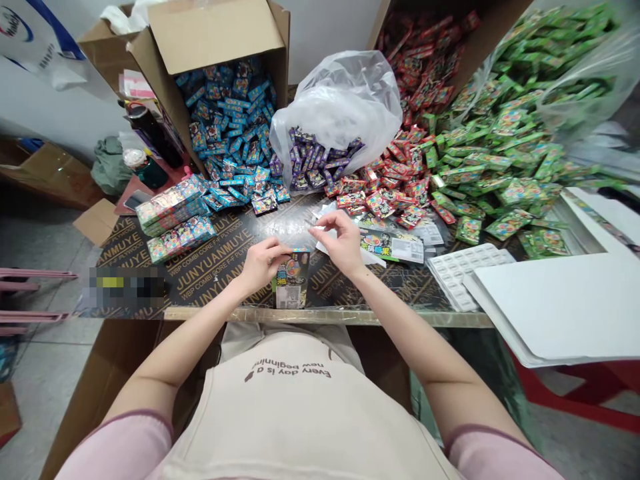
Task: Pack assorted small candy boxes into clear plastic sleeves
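Observation:
A small colourful carton (291, 280) stands upright on the dark plywood table (210, 267), near its front edge. My left hand (263, 261) is closed round the carton's top left. My right hand (339, 241) hovers just right of the carton's top, thumb and fingers pinched on something small and pale that I cannot make out. Flat printed packets and clear wrappers (395, 245) lie just beyond my right hand.
A cardboard box of blue packs (235, 127) stands at the back left, with a clear bag of purple packs (320, 160) beside it. Red packs (400, 180) and green packs (505, 153) are heaped on the right. Wrapped stacks (175, 217) lie left; white trays (457, 273) and white sheets (565, 307) lie right.

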A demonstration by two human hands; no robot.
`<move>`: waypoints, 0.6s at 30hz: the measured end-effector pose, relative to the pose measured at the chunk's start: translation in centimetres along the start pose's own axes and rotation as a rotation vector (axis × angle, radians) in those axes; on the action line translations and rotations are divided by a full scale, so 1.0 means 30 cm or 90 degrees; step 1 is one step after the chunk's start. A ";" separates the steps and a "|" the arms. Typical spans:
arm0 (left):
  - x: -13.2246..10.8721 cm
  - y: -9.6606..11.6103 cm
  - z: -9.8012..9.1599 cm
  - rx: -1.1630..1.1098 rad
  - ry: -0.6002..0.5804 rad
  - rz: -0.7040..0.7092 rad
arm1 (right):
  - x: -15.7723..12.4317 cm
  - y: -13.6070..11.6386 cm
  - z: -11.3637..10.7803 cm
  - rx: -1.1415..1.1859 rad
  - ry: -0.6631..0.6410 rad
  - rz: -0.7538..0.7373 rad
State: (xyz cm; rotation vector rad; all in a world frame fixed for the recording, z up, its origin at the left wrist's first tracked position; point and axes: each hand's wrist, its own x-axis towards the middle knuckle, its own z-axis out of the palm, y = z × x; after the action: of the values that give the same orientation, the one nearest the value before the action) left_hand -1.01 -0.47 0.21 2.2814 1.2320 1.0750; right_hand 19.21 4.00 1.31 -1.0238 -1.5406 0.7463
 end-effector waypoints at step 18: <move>-0.006 0.029 0.007 -0.102 0.099 -0.110 | 0.103 -0.075 0.065 0.111 -0.537 0.143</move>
State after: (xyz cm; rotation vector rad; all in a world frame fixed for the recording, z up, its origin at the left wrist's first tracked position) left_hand -0.42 -1.11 0.49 1.9658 1.3222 1.2558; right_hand 16.69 5.93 4.22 -0.7872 -2.0217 1.5781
